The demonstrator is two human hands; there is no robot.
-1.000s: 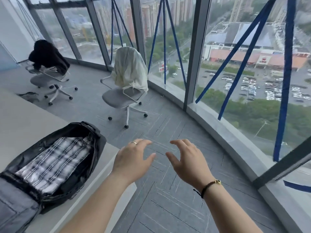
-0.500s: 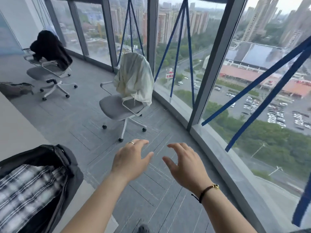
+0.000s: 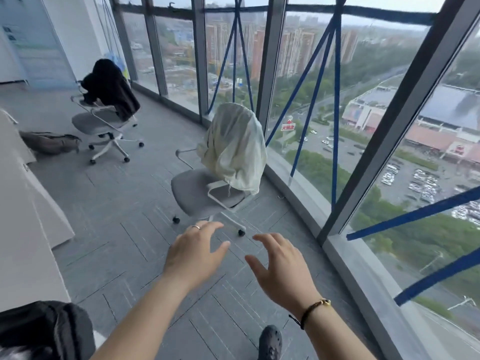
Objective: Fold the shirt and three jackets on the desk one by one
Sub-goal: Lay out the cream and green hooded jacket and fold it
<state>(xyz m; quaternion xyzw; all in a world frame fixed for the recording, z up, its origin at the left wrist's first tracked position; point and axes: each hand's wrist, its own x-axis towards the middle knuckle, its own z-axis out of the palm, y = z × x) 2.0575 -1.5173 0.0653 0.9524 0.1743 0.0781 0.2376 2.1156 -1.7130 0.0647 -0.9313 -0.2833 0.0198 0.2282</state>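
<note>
Grey carpet-tile floor (image 3: 124, 229) with linear pattern. Curved wall of floor-to-ceiling windows (image 3: 306, 81) on right, dark grey frames, blue tape (image 3: 304, 81) crossed over panes. Overcast daylight; high view over apartment towers, trees, car park. Two grey swivel chairs with white frames: near chair (image 3: 205, 193) by glass, far chair (image 3: 104, 123) further back. White desk edge (image 3: 28, 229) along left. Pale wall (image 3: 65, 35) at far left.

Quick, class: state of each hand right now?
Left hand: open, fingers spread, holding nothing.
Right hand: open, fingers spread, holding nothing.
</note>
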